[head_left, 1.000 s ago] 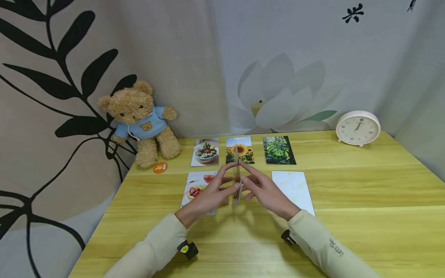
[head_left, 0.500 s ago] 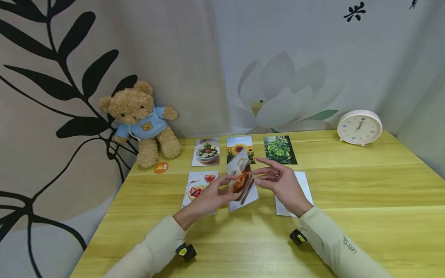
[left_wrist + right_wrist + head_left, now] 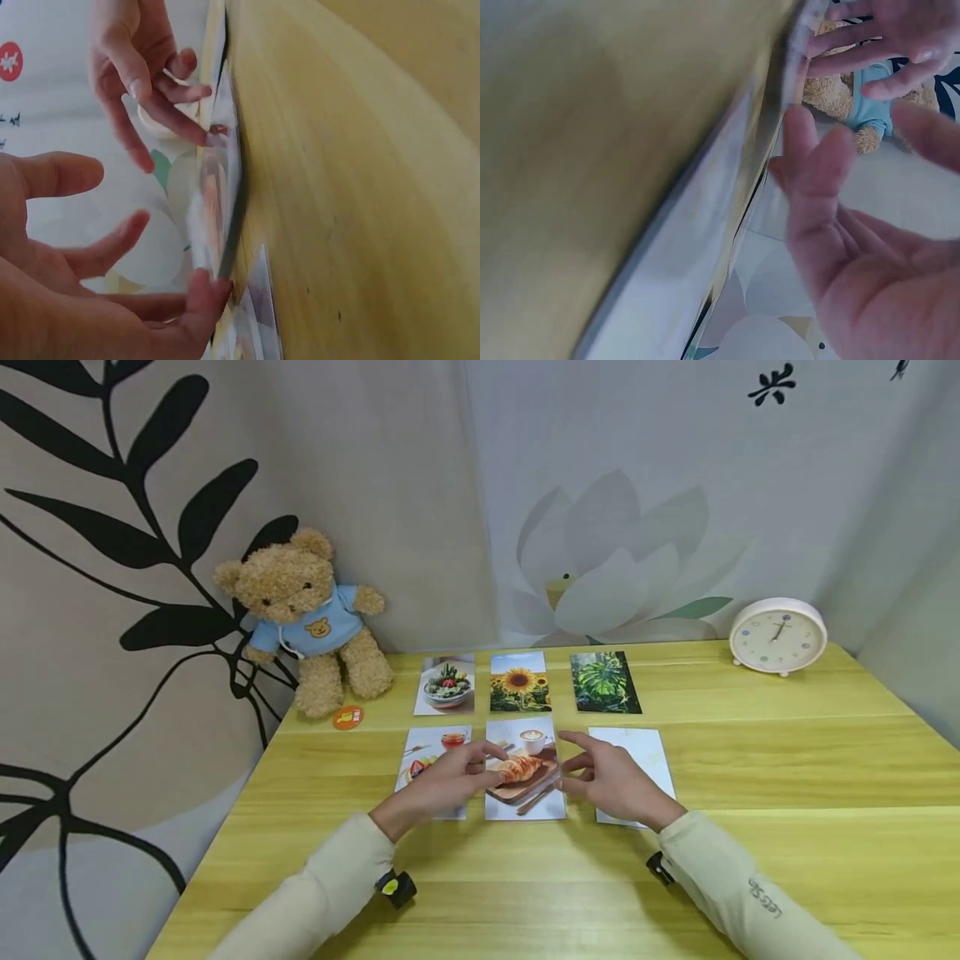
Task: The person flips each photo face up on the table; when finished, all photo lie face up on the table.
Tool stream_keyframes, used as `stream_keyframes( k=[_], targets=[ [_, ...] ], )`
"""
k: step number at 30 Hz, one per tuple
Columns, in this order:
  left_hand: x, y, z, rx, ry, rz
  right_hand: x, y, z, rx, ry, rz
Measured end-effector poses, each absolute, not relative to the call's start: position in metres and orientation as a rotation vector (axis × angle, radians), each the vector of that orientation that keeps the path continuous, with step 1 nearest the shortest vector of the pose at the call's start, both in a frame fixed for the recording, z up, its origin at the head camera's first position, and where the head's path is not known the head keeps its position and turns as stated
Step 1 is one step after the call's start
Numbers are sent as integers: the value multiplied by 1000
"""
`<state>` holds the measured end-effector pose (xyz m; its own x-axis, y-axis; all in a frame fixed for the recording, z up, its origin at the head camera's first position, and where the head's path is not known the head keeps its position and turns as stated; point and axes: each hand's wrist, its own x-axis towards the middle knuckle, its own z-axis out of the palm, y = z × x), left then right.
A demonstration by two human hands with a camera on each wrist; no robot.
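Observation:
A picture card with a croissant and a coffee cup (image 3: 523, 793) lies face up in the middle of the front row, between the two hands. The left hand (image 3: 442, 781) is spread at its left side; in the left wrist view the lower fingertips (image 3: 206, 289) are right at the card's edge, the thumb well apart. At the card's other side is the right hand (image 3: 618, 781), fingers loosely bent and pinching nothing. A strawberry dessert card (image 3: 415, 768) is partly hidden under the left hand. The right hand overlaps a pale, mostly white card (image 3: 641, 752).
Behind them a row holds a succulent-bowl card (image 3: 446, 687), a sunflower card (image 3: 519, 683) and a green leaf card (image 3: 604, 683). A teddy bear (image 3: 318, 627) sits at the back left by an orange round sticker (image 3: 347, 717). A white clock (image 3: 778, 635) stands back right on the wooden table (image 3: 810, 860).
The croissant card, upright edge-on between both hands a second ago, has turned and tipped down flat, face up. The right hand has drawn off to the right, and the left hand's grip has loosened.

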<state>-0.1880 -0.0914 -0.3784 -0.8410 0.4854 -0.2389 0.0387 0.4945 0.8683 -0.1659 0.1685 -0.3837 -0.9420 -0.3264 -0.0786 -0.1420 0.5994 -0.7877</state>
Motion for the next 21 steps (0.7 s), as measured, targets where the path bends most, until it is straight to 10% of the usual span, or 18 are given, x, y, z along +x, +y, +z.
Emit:
stream_keyframes(
  k=[21],
  targets=[
    [-186, -73, -375, 701, 2648, 959, -160, 172, -373, -467, 2626, -1065]
  ],
)
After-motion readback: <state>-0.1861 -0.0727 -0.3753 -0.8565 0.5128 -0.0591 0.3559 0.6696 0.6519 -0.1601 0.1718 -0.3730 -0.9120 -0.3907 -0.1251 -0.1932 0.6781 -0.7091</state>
